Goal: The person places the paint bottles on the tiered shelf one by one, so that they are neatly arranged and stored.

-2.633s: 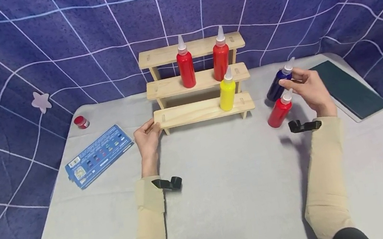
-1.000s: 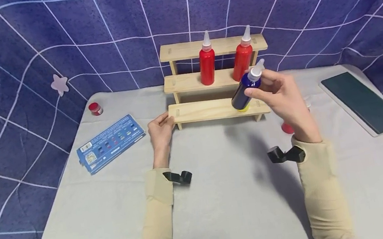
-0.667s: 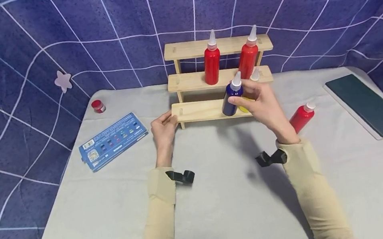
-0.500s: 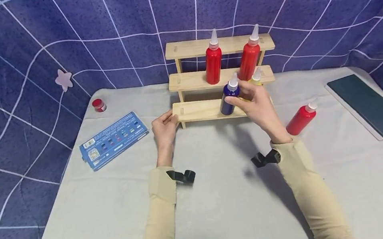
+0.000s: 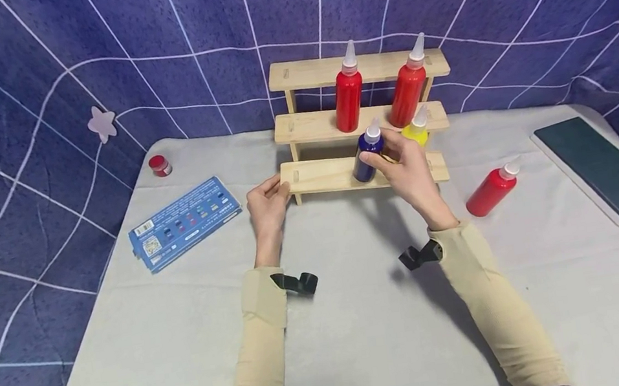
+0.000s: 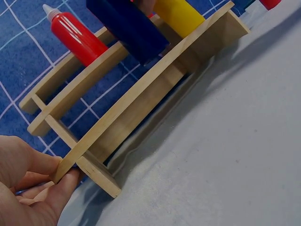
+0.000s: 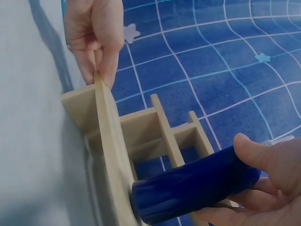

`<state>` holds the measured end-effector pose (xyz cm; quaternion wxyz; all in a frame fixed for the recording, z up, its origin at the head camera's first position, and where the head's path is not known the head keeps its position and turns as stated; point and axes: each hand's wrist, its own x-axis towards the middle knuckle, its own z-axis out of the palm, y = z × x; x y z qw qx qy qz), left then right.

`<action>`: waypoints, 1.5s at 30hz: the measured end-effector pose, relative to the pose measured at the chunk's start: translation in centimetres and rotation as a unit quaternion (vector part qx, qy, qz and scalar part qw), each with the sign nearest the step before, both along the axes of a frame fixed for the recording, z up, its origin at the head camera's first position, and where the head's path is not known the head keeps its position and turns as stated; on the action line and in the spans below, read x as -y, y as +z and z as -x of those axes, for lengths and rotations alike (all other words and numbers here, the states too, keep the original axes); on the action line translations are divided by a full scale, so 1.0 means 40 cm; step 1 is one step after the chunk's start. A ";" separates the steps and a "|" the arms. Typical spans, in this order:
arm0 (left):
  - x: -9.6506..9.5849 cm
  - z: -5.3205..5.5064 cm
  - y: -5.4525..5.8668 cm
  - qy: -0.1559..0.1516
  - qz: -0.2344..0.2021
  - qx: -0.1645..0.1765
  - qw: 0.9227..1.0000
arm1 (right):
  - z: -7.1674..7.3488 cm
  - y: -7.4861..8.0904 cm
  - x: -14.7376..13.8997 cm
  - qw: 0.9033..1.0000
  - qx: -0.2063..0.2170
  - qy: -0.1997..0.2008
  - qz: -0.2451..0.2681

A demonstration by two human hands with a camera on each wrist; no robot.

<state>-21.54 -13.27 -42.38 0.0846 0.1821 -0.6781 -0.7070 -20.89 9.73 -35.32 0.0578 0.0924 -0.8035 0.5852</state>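
Observation:
In the head view, a three-tier wooden rack (image 5: 313, 177) stands at the back of the table. My left hand (image 5: 268, 213) pinches the left end of its lowest shelf between thumb and fingers, plain in the left wrist view. My right hand (image 5: 409, 170) grips a dark blue squeeze bottle (image 7: 195, 188) by its upper part, at the lowest shelf. The bottle tilts slightly; whether its base touches the wood I cannot tell. Just right of it a yellow bottle (image 5: 416, 133) is partly hidden by my right hand. Two red bottles (image 5: 348, 102) stand on the middle shelf.
Another red bottle (image 5: 488, 192) is on the table right of the rack, with a dark green flat board (image 5: 602, 167) farther right. To the left lie a blue printed box (image 5: 187, 224) and a small red-lidded jar (image 5: 160, 166). A blue gridded cloth (image 5: 195, 38) hangs behind.
My right hand has lifted the blue bottle from beside the red one on the table and carried it left to the lowest shelf. My left hand has kept its hold on the rack.

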 end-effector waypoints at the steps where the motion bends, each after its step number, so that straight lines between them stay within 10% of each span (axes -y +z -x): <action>1: -0.001 0.000 0.002 0.000 0.001 0.000 1.000 | 0.001 0.000 0.000 1.000 0.001 0.000 -0.001; 22: -0.005 -0.004 0.008 0.008 0.010 0.006 1.000 | -0.001 0.007 -0.001 0.999 0.009 0.033 -0.017; 29: -0.005 -0.004 0.006 0.006 0.000 -0.002 1.000 | -0.032 0.050 -0.019 0.999 0.010 0.035 -0.034; 45: -0.003 -0.002 0.004 -0.001 0.001 0.002 1.000 | -0.145 0.197 -0.164 0.991 -0.065 0.043 0.109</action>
